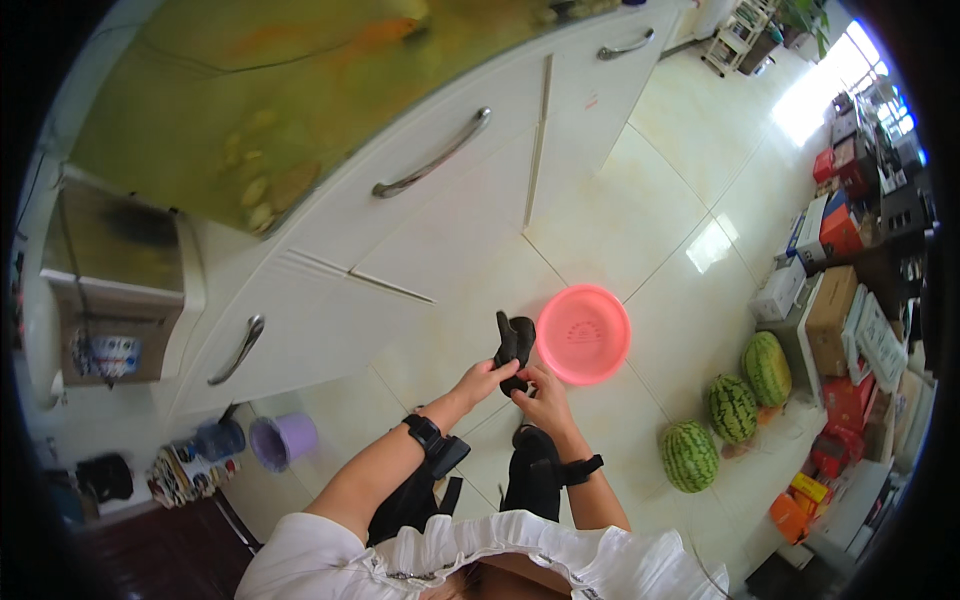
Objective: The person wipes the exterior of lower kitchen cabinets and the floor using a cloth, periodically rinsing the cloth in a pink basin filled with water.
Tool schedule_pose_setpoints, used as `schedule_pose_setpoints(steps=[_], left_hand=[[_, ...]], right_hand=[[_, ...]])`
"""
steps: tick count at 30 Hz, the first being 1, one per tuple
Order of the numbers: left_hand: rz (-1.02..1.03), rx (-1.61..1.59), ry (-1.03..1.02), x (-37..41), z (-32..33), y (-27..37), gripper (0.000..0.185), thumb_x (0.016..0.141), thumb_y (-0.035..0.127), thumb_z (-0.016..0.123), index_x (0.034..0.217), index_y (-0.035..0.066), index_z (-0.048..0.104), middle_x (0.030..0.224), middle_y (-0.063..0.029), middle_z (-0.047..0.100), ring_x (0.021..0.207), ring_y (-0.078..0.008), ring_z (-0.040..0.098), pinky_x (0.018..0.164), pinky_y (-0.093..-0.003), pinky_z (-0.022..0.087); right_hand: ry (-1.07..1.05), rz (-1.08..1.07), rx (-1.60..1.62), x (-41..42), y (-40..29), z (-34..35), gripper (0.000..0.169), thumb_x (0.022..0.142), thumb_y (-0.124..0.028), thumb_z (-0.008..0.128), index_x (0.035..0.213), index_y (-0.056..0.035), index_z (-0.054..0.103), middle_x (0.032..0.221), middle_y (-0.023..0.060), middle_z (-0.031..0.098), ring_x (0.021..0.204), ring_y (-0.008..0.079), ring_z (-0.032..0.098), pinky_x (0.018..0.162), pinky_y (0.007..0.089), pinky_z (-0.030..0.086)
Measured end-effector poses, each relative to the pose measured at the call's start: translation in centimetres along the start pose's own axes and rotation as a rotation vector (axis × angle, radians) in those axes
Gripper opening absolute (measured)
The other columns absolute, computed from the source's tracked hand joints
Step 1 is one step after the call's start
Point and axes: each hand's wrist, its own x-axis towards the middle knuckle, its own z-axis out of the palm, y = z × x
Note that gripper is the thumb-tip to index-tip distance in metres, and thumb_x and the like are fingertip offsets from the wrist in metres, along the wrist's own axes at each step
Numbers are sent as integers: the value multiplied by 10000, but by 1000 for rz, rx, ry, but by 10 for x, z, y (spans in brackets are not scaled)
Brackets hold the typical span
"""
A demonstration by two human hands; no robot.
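In front of me, a limp black item that looks like a glove [513, 339] hangs between my two hands. My left hand [478, 381] pinches it from the left side with thumb and fingers. At its lower end, the fingers of my right hand [544, 397] hold its edge. A round pink plastic basin [583, 367] stands on the floor just beyond my right hand, with print on its bottom. Black straps with devices are worn on both wrists.
A white cabinet [450, 232] with metal handles carries a fish tank [187, 127] on the left. A purple bucket [296, 441] stands at lower left. Three watermelons [688, 456] lie on the tiled floor at right, by stacked boxes [831, 319].
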Motion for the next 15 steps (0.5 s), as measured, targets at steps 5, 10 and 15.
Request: schedule_pose_setpoints(steps=[5,10,15], left_hand=[[103,422,364,-31,25,35,562,952,500,479,949,-29,667,896,-187,699,869,-348,662,778,-435,490],[584,734,649,-72,30,51,207,905,156,517,991,8,633,967,-212,644,874,-434,553,785,-515,479],[414,473,424,-129,52,128,301,966,219,525,1093,-49,581,1076,-213,576,1083,-379,532,892,-448,467]], right_hand=[[-104,37,-10,-13,-45,-35,336,726,-206,694,1036,-84,653,824,102,666,770,276,657,706,376,516],[-179,-55,-91,-25,-90,-55,256,852,-148,650,1067,-16,607,701,66,599,601,176,542,593,314,457],[-412,359,625,-23,-92,-79,261,1003,-199,481,1177,-31,579,976,64,633,794,193,619,689,318,539]])
